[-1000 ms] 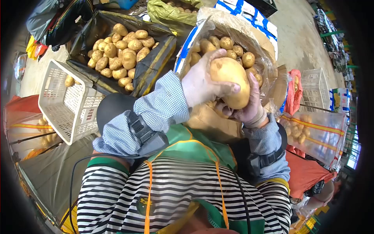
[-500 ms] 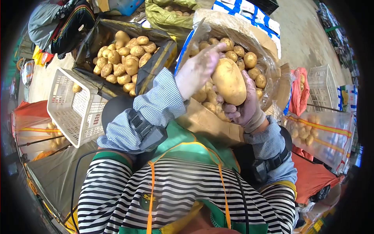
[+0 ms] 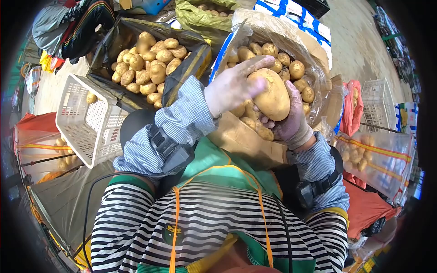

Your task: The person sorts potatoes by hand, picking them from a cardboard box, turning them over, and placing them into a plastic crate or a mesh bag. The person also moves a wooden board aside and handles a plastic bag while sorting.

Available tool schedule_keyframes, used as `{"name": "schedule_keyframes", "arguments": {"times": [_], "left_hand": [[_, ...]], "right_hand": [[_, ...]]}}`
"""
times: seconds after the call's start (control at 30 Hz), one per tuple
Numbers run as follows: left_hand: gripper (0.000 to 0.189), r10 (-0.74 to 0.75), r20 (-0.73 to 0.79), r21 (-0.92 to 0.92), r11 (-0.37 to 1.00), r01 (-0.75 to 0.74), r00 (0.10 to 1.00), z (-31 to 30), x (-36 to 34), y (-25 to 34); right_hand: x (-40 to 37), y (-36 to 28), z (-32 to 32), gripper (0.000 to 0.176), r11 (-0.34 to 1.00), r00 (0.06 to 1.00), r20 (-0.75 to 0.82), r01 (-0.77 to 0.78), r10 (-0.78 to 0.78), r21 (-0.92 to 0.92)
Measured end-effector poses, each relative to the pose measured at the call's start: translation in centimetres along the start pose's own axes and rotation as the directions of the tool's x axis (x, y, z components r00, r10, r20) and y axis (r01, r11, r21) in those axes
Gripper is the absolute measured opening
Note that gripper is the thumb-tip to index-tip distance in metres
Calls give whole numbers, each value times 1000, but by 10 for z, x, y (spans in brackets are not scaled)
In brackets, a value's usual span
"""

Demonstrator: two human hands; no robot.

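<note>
Currently, a large potato (image 3: 274, 101) rests in the grasp of the right hand (image 3: 295, 120), the left hand (image 3: 230, 91) loosely spread at its side, above a plastic-lined carton (image 3: 241, 136) of smaller potatoes (image 3: 297, 69), near which a black bag (image 3: 176, 85), a yellow-green sack (image 3: 189, 19) and a tilted white crate (image 3: 110, 141) also contain potatoes.

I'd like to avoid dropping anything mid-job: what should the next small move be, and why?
I'd probably settle the left hand against the large potato. The right hand cups it from the right; the left fingers are spread and blurred at its left edge, so contact is unclear. A two-handed grip might steady it above the plastic-lined cardboard box.
</note>
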State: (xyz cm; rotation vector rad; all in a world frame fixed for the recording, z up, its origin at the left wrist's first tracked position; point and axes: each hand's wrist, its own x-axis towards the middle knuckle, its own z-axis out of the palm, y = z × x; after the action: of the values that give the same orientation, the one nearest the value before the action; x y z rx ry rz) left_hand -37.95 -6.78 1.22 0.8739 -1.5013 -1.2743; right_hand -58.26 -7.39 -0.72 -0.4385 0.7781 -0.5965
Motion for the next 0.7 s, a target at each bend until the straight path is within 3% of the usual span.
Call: {"name": "schedule_keyframes", "arguments": {"times": [0.03, 0.07, 0.1, 0.13, 0.17, 0.2, 0.23, 0.4, 0.47, 0.53, 0.57, 0.6, 0.63, 0.67, 0.7], "left_hand": [[65, -33, 7, 4, 999, 33, 999, 4, -3, 3], [62, -66, 14, 7, 998, 66, 998, 6, -5, 5], [62, -66, 12, 7, 998, 66, 998, 4, -6, 6], [63, -76, 27, 33, 997, 75, 997, 1, -6, 7], [65, -86, 42, 59, 995, 83, 995, -2, -6, 8], [65, -87, 42, 59, 995, 84, 995, -4, -4, 9], [65, -108, 51, -28, 994, 109, 993, -7, -1, 9], [62, -198, 53, -194, 959, 205, 979, -6, 0, 2], [56, -92, -58, 129, 987, 98, 994, 4, -5, -3], [52, -120, -60, 111, 986, 126, 991, 4, 0, -4], [49, -146, -66, 94, 984, 152, 987, 3, 2, -5], [49, -149, -65, 94, 983, 154, 987, 4, 4, -9], [44, -116, -76, 83, 989, 122, 990, 5, 6, -15], [40, -84, -88, 72, 993, 90, 993, 6, 7, -18], [40, -84, -88, 72, 993, 90, 993, 4, 7, -17]], "right_hand": [[2, -1, -5, 63, 1000, 1000, 2, -1, 1, -2], [5, 0, -15, 53, 990, 960, 279, -29, -12, 141], [8, 2, -24, 69, 959, 847, 528, -95, -64, 268], [10, 8, -34, 69, 958, 847, 529, -97, -62, 268], [13, 14, -44, 77, 985, 951, 281, 154, -127, -76], [14, 18, -49, 84, 843, 956, 55, 279, -287, -459], [6, 13, -25, 77, 860, 963, -69, 200, -261, -469], [-2, 5, 7, 56, 945, 982, -103, 118, -155, -304], [-1, 6, 9, 58, 960, 980, -129, 117, -154, -255], [0, 8, -2, 61, 968, 977, -145, 120, -154, -221], [2, 9, -23, 54, 948, 992, 10, 127, -130, -292], [2, 7, -23, 69, 922, 982, 164, 145, -91, -359], [1, 7, -21, 69, 923, 982, 164, 144, -90, -357], [0, 5, -16, 63, 999, 953, 304, 4, 7, -37], [-3, 1, -4, 60, 948, 887, 459, -185, 48, 259]]}}
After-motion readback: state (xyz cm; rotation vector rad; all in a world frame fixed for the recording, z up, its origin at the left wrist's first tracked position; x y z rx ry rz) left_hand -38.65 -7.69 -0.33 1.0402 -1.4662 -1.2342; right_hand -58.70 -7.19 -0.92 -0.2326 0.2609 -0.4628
